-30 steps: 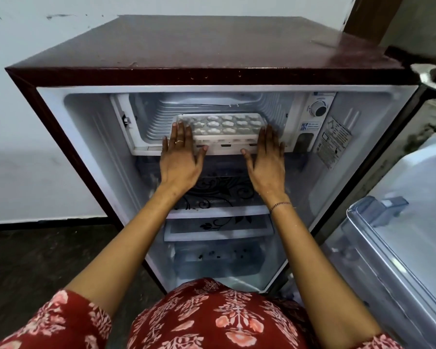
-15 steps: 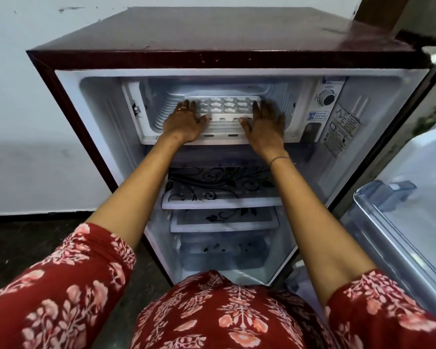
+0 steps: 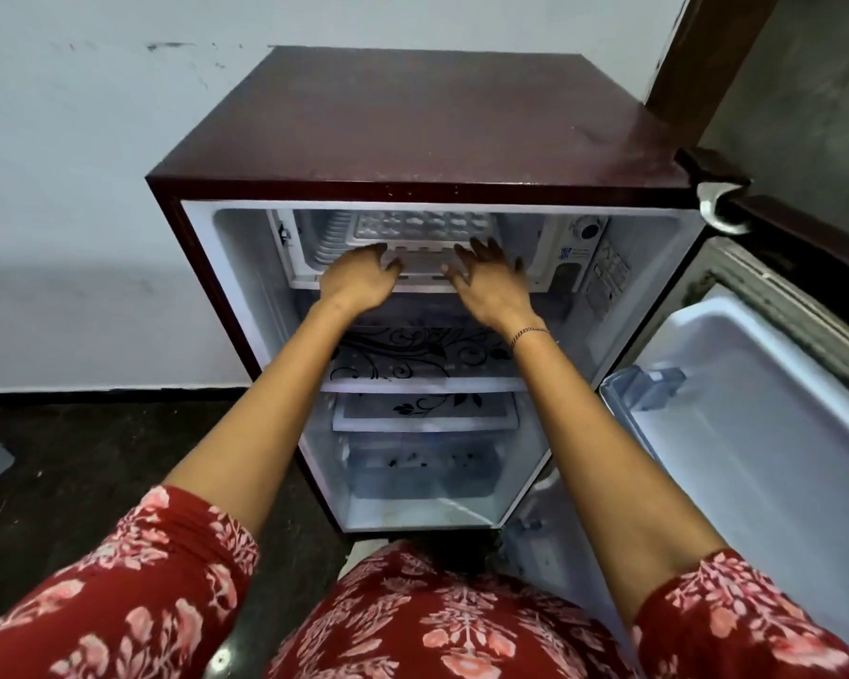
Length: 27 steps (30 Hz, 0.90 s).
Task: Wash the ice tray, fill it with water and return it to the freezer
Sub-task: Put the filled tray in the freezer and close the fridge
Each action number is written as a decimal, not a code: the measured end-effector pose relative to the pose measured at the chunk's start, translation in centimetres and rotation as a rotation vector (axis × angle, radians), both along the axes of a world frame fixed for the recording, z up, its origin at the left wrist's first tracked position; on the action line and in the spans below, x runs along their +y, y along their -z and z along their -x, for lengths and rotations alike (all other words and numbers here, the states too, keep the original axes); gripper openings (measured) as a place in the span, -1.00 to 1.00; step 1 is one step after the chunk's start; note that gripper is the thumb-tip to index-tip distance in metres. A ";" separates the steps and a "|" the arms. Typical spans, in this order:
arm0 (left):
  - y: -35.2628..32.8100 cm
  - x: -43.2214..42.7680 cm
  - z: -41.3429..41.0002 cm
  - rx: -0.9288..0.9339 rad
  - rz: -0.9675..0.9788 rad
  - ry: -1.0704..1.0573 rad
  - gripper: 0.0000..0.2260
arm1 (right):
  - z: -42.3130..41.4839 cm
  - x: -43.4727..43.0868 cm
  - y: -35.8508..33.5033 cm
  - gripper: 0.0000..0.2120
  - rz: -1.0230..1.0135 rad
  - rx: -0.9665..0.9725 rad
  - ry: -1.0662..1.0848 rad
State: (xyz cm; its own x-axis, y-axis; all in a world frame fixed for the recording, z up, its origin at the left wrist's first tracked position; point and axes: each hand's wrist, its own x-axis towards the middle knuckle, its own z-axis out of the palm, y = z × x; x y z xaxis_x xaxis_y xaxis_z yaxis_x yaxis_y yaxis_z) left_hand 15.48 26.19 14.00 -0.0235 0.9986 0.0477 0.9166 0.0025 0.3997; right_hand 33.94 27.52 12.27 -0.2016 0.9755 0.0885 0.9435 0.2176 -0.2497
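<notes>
Both arms are stretched straight out in front, bare from the elbows down, angling in a bit toward each other as they reach the wrists. The left hand (image 3: pixel 359 281) is palm down, knuckles up, its fingers (image 3: pixel 379 253) bent over at the tips and the thumb poking toward the other hand. Honestly can't tell if it's gripping anything. The right hand (image 3: pixel 492 282) is palm down too, with its fingers (image 3: pixel 486 248) straight and fanned out, holding nothing. The hands sit level, near each other but apart. There's a thin bracelet (image 3: pixel 529 332) on the right wrist.
</notes>
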 end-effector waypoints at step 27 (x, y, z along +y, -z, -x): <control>-0.7 -26.7 -3.9 -0.448 0.075 -0.105 -0.61 | -2.2 -26.6 -2.5 -0.67 0.066 0.284 -0.011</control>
State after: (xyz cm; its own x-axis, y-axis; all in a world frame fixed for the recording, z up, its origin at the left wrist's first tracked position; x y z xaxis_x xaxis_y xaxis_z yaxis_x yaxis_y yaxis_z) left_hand 19.38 -0.47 14.65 -0.1263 0.9901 -0.0620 0.6469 0.1296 0.7515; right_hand 36.10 0.95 14.75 -0.1879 0.9790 0.0796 0.8315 0.2017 -0.5175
